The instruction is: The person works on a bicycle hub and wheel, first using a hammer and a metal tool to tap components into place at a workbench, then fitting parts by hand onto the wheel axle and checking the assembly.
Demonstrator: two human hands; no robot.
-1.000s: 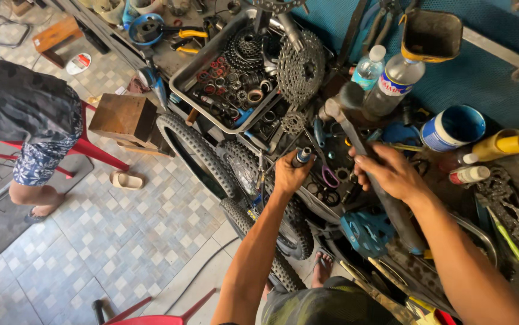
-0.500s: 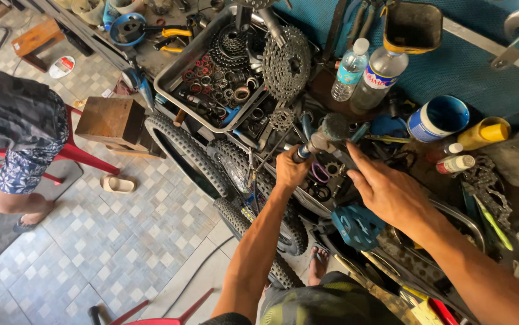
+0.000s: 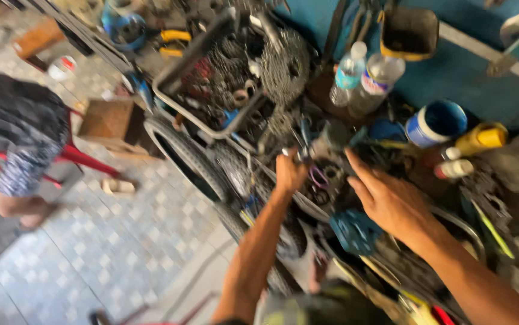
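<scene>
The picture is blurred by motion. My left hand [image 3: 289,173] is closed around a small metal part [image 3: 291,153] above a bicycle wheel [image 3: 188,157] that leans against a cluttered bench. My right hand [image 3: 391,203] hovers to the right with its fingers spread. Its fingertips point toward a grey tool head [image 3: 330,137] lying among the parts, and I see nothing in its grip. A blue pedal [image 3: 356,232] sits just below that hand.
A wire crate [image 3: 178,72] of sprockets and chains stands at the back. Two plastic bottles [image 3: 351,75], a blue tub [image 3: 437,123] and a yellow bottle [image 3: 482,138] stand against the blue wall. On the left are a wooden box [image 3: 109,120] and a person [image 3: 18,138] seated on a red stool.
My right hand has let go of the long grey tool and opened its fingers. The left hand stays closed on the small part. The view has shifted slightly and blurred.
</scene>
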